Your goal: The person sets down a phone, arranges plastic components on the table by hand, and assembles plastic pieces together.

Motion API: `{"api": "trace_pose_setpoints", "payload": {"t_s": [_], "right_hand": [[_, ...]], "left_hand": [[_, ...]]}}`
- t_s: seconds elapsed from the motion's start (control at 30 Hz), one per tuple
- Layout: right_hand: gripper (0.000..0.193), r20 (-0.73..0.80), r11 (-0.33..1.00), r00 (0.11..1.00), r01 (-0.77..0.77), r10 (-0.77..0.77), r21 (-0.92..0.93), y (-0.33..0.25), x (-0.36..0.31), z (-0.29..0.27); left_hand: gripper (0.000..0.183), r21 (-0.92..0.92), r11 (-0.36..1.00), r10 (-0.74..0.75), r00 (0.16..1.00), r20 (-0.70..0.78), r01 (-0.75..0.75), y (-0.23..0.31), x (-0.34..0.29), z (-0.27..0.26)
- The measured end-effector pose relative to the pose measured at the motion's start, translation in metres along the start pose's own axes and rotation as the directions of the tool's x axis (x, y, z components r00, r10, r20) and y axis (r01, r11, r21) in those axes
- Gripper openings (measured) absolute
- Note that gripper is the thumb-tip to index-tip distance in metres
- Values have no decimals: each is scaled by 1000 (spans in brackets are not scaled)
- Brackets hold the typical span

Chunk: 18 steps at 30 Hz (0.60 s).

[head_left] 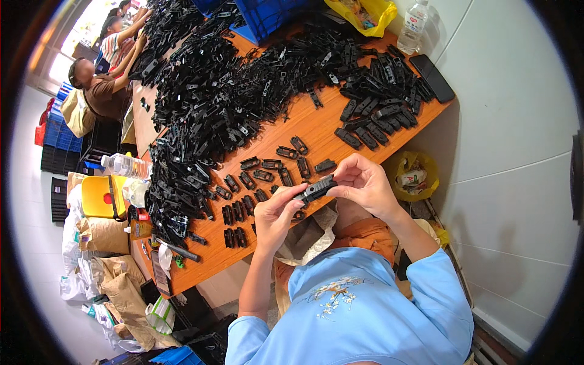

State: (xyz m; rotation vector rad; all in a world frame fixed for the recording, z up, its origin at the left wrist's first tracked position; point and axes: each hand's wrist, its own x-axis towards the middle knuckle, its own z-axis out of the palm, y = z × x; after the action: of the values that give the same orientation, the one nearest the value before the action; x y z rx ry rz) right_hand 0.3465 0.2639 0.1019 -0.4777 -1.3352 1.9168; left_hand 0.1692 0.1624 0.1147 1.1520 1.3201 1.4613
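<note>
Between my two hands is a black, elongated plastic part [316, 190] with a ridged surface, held just over the near edge of the table. The fingers of my left hand [277, 213] pinch its left end. My right hand [366, 187] grips the other end between thumb and fingers. Beyond them, several similar black parts [263, 176] lie spaced out on the wood, some in short rows. To the right, more long black parts [367, 139] lie side by side near the table edge.
A large heap of black plastic pieces [207, 91] covers much of the wooden table [298, 128]. At the back right are a phone [432, 78], a clear bottle [413, 27] and a yellow bag [383, 21]. People [106, 91] work at the far left. A wall [517, 121] stands on the right.
</note>
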Motion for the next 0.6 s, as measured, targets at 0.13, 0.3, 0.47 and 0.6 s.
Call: {"api": "trace_pose_setpoints", "payload": {"t_s": [0.13,0.3,0.47,0.6], "right_hand": [[36,-8,997,997,-81,81,-1,-19,1,11],[29,104,977,977,-170,184,-129,-14,-8,3],[26,78,958,968,-220,237,-184,-14,-18,6],[25,10,970,972,-236,236,-53,-1,-24,-2]], "left_hand": [[25,28,999,40,998,47,-41,-2,-3,-6],[24,53,997,47,995,83,-52,0,-6,-7],[24,41,999,-17,994,108,13,-12,-13,-8],[26,88,994,48,990,129,-59,-9,-11,5]]}}
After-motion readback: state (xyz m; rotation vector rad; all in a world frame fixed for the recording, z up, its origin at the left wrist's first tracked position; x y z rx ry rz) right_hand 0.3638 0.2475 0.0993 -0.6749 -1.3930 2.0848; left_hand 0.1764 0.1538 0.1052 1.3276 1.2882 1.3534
